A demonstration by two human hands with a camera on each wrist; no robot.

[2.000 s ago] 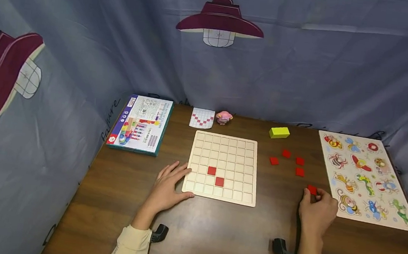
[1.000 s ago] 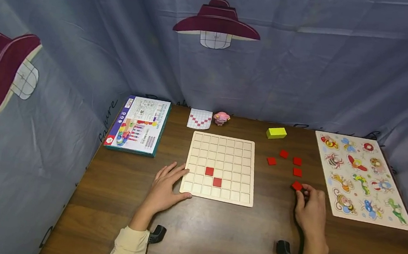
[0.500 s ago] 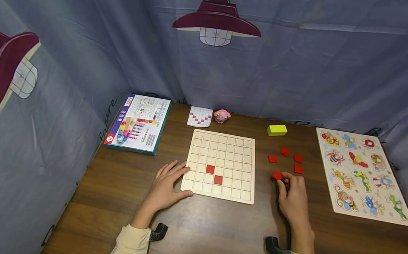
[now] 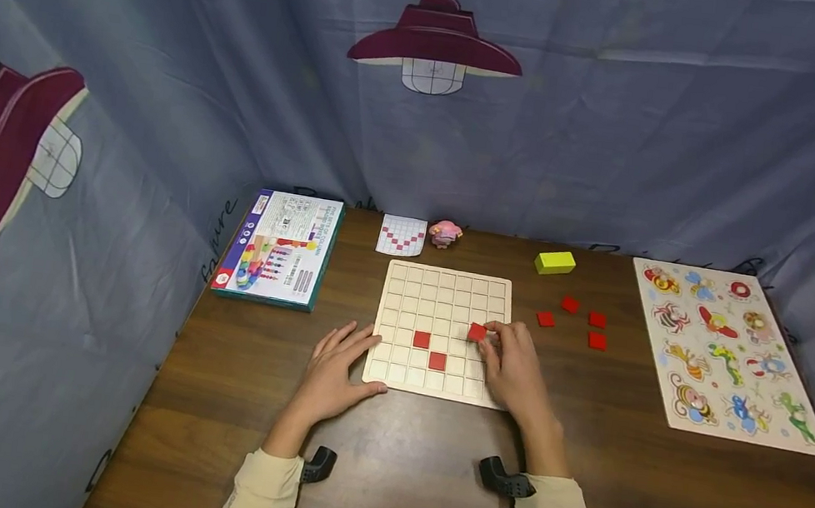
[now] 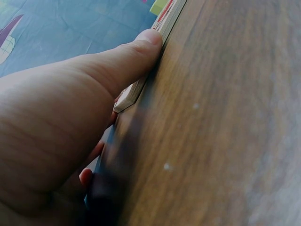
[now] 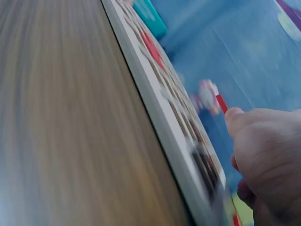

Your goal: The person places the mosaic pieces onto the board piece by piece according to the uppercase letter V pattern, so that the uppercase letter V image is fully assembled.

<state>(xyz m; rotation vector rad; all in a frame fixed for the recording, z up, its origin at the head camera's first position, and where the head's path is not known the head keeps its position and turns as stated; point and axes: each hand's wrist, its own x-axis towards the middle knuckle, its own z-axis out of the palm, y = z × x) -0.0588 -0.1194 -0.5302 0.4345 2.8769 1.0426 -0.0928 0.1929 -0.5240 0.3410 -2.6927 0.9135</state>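
Observation:
A pale wooden grid board lies on the table, with two red square tiles set in its cells, one up and left of the other. My right hand pinches a third red tile between thumb and fingertips, over the board's right side. In the right wrist view this held tile shows edge-on, raised above the board. At the board's lower left corner rests my left hand, fingers spread along the left edge and thumb against the front edge.
Several loose red tiles lie right of the board, below a yellow block. A patterned grid card and a pink figurine stand behind it. A boxed toy is at left, an insect puzzle board at right.
My right hand has picked up the red tile near the insect puzzle and carried it left, from the bare table to over the grid board. The left hand has stayed at the board's corner.

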